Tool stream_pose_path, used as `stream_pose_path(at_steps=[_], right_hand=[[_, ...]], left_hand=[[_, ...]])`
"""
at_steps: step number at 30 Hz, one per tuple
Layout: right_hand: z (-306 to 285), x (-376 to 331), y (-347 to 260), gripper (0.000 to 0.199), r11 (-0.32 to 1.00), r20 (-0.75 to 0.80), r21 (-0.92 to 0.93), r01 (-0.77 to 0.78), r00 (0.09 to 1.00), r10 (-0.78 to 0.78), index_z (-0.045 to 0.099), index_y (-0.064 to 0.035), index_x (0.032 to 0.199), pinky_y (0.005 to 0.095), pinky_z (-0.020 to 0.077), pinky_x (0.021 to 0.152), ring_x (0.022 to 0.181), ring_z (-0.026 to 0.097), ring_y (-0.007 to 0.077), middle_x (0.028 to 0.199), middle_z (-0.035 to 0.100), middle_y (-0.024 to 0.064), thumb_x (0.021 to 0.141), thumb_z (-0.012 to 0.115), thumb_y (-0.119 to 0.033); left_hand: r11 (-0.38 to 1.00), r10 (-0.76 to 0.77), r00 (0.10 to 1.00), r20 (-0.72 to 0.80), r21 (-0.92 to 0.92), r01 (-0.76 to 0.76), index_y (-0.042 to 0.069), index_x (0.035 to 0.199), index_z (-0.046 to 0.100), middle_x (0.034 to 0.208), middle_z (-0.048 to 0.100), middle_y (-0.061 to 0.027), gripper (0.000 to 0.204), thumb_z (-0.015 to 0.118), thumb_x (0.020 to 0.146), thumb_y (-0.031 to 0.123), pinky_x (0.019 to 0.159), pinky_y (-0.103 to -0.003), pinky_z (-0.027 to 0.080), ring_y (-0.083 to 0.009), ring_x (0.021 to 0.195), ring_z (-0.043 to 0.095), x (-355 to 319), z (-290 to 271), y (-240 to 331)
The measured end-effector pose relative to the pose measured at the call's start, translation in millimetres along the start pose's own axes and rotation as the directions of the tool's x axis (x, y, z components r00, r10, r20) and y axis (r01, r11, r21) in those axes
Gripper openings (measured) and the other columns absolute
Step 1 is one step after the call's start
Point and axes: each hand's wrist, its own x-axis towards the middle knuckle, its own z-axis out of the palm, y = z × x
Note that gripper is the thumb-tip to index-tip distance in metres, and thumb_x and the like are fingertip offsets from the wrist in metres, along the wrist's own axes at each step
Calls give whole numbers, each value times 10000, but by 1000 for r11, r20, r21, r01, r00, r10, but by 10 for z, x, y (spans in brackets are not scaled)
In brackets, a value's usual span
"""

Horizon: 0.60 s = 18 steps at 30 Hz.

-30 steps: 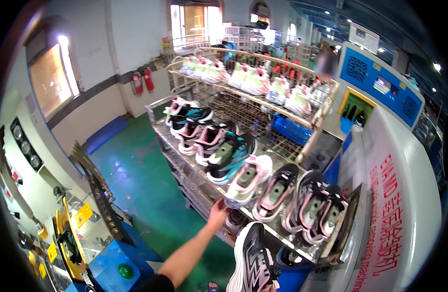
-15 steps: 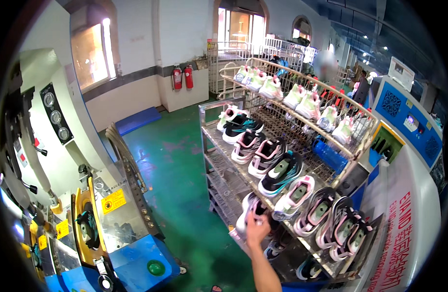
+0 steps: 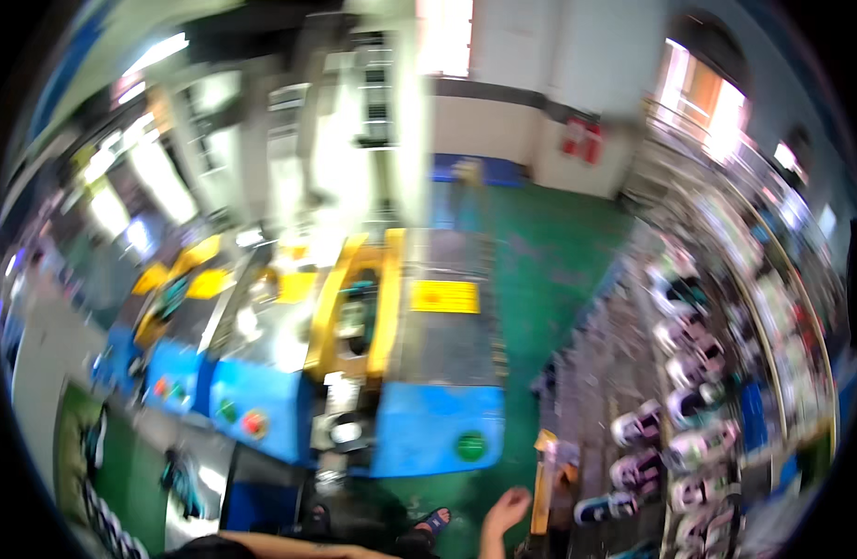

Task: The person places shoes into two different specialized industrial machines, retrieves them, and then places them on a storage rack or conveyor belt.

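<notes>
A: Head view, and it is badly smeared. What is the biggest thing you can make out?

B: The big blue-and-yellow metal machine (image 3: 438,438) fills the middle. It has round green and red buttons on its blue front panels and yellow guards above them. Around it is the green painted floor (image 3: 550,252).

A: And to the right?

B: A tall wire shoe rack (image 3: 773,354) curves down that side. It is loaded with pale pink, white and teal sports shoes (image 3: 638,424) in rows on sloped shelves, probably so that each pair faces outward within easy reach.

A: What is nearest the hands?

B: A narrow yellow upright bar (image 3: 543,480) at the near end of the rack, low in the picture and right of centre. Its long axis runs nearly vertical, with the top leaning slightly right.

A: Is the person gripping it?

B: No. The right hand (image 3: 505,511) hangs just beside the bar on its left. The fingers look loosely curled and hold nothing, though the blur leaves some doubt. I'd guess the arm is just relaxed at the person's side.

A: And the left hand?

B: Only a bare forearm (image 3: 289,545) shows along the bottom edge. The left hand itself is out of sight, so I cannot tell its grip. A foot in a blue sandal (image 3: 433,520) shows just above that edge.
</notes>
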Motion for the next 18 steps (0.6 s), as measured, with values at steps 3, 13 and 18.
stream_pose_path(at_steps=[3, 13, 18], right_hand=[[155, -1997, 735, 79, 924, 757, -155, 349, 643, -116, 611, 27, 857, 341, 491, 653, 675, 600, 199, 786, 647, 99, 847, 600, -51], [856, -4758, -2588, 292, 888, 919, 163, 431, -394, 23, 614, 35, 1091, 343, 468, 859, 925, 594, 182, 910, 654, 85, 846, 666, -113], [1675, -6785, -3344, 177, 928, 776, 250, 276, -631, -21, 632, 10, 984, 229, 482, 706, 793, 599, 73, 884, 670, 65, 869, 661, -122]], left_hand=[[960, 232, 972, -22, -156, -233, 14, 1160, 585, 1079, 640, -111, 361, 626, 909, 271, 905, -366, 463, -197, 1013, 570, -655, 46, -282], [911, -258, -522, -813, -25, -413, 58, 991, 625, 978, 624, -78, 152, 578, 913, 180, 828, -324, 487, -171, 913, 600, -4056, 1560, -2235], [908, -41, -980, 196, -402, -118, 35, 989, 546, 924, 574, -149, 165, 549, 825, 19, 745, -415, 442, -339, 853, 556, -4924, 2830, -4207]])
